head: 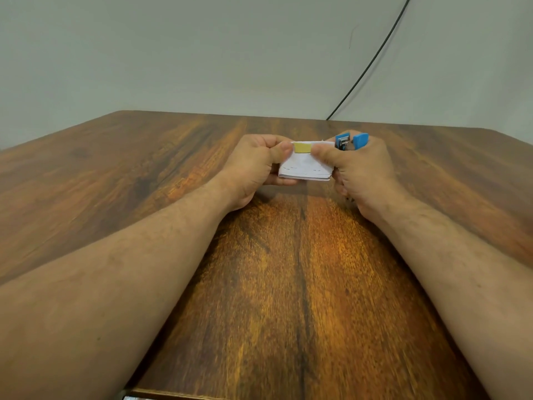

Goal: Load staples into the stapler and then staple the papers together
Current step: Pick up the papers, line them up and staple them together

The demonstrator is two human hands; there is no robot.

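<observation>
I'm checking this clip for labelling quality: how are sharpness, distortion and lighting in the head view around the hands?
Head view: wide-angle bend bows the table edges; the near tabletop and forearms are smeared with blur; the papers and blue stapler stay readable but soft; light is even, with only a faint shadow under the left hand and right hand, no glare.

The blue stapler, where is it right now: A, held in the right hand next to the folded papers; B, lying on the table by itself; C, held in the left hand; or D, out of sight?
A: the blue stapler sticks up out of the right hand, right beside the folded papers that both thumbs pinch, while the left hand holds only the papers.
</observation>
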